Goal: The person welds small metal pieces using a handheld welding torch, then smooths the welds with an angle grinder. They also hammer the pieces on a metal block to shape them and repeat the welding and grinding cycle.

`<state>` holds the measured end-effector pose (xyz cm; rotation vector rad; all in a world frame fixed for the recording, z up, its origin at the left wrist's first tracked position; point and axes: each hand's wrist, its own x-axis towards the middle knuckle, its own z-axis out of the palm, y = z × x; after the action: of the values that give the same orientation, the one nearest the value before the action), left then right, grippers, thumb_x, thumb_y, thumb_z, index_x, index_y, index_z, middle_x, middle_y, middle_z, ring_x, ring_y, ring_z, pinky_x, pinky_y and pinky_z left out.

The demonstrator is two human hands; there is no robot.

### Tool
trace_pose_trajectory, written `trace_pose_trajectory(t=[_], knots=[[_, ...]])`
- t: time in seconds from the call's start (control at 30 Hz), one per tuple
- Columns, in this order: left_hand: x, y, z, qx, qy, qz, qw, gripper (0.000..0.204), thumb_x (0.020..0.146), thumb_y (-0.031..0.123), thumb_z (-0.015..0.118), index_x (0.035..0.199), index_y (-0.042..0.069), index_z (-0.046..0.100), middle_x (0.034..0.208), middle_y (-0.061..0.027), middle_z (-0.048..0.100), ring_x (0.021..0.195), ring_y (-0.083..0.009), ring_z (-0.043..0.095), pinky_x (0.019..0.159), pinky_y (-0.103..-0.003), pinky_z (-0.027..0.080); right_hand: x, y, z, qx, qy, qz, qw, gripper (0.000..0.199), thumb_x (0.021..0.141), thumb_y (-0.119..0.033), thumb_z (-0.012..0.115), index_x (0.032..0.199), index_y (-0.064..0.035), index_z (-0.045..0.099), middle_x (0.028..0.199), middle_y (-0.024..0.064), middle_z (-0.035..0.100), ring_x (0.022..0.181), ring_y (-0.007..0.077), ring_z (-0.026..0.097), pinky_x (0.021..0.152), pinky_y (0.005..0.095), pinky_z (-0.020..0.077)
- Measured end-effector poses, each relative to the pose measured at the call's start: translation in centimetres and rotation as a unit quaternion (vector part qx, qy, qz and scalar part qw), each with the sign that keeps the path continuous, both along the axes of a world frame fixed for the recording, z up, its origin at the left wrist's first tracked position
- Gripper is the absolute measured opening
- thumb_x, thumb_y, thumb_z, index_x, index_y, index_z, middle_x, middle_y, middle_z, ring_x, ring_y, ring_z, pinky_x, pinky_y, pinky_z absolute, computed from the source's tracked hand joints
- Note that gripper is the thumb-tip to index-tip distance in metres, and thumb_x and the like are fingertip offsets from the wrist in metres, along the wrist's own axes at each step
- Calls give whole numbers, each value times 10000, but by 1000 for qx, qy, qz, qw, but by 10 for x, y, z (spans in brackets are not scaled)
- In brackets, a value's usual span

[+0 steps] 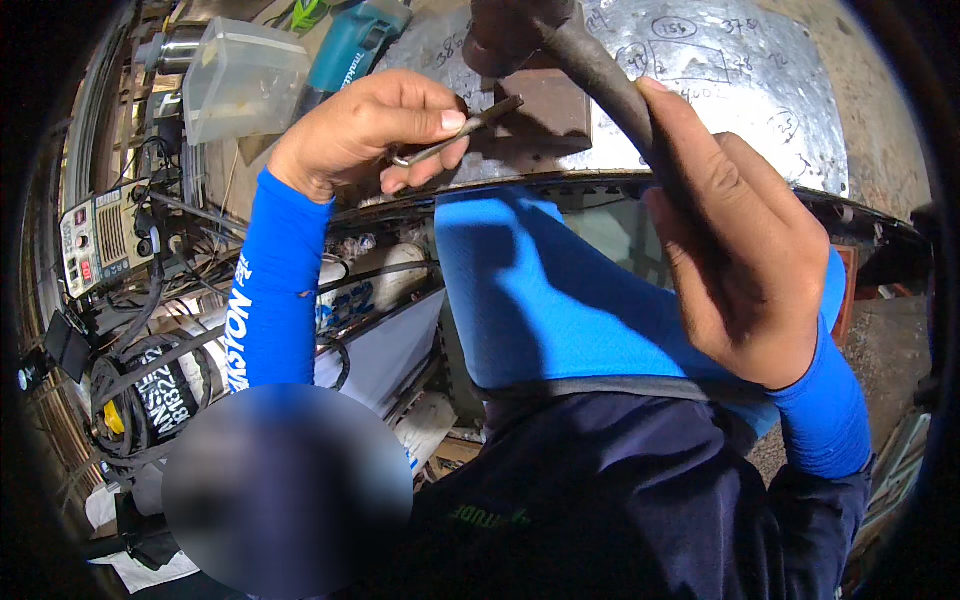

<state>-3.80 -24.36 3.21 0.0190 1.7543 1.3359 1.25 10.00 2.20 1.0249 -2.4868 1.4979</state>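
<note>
My left hand (370,130) pinches a thin flat metal strip (460,132) between thumb and fingers, its tip resting against a brown rusty metal block (548,112). The block lies on a shiny sheet-metal worktop (740,90) with pen markings. My right hand (740,250) is wrapped around the dark handle of a hammer (590,70), whose rusty head hangs just above the block at the top edge. Both forearms wear blue sleeves.
A clear plastic box (240,80) and a teal power tool (355,45) lie at the worktop's far left. Below, at left, stand a welding machine (100,235), coiled black cables (130,400) and white sacks (375,300). Bare ground shows at right.
</note>
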Motion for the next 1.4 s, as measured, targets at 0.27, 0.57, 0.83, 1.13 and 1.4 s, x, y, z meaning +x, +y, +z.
trace_pose_trajectory(t=[0.27, 0.57, 0.83, 1.13, 1.4], knots=[[-6, -2, 0, 12, 46, -29, 998, 367, 1096, 288, 604, 924, -27, 685, 646, -15, 582, 456, -29, 390, 409, -208, 275, -1, 8, 5, -2, 13, -3, 1000, 705, 852, 180, 650, 1532, 6, 578, 982, 184, 633, 838, 276, 641, 802, 279, 511], [5, -9, -24, 98, -12, 53, 994, 395, 1096, 303, 600, 906, -36, 674, 634, -20, 554, 452, -16, 370, 401, -190, 250, 2, -2, -12, -13, -15, -9, 1000, 697, 856, 181, 645, 1526, -5, 586, 970, 194, 626, 833, 307, 644, 798, 311, 522], [4, -11, -26, 124, -37, 44, 991, 397, 1100, 310, 599, 932, -42, 671, 624, -17, 548, 456, -22, 385, 404, -189, 271, -3, 1, -8, 13, -12, -2, 1000, 671, 854, 173, 660, 1508, 40, 582, 936, 167, 610, 818, 279, 634, 807, 290, 512], [10, -14, -35, 168, -63, 71, 981, 424, 1108, 341, 596, 919, -31, 668, 624, -18, 542, 474, -32, 407, 410, -195, 285, -7, 13, 4, 57, -7, 11, 998, 612, 906, 163, 639, 1503, 41, 592, 1113, 209, 695, 926, 279, 689, 887, 285, 524], [40, 9, -37, 39, 321, 101, 941, 370, 1093, 339, 653, 1055, -14, 759, 963, -62, 730, 843, -131, 649, 753, -278, 524, -1, 87, -31, -45, -99, -229, 967, 547, 1033, 16, 675, 1566, 20, 553, 1134, 105, 734, 909, 125, 681, 800, 281, 548]])
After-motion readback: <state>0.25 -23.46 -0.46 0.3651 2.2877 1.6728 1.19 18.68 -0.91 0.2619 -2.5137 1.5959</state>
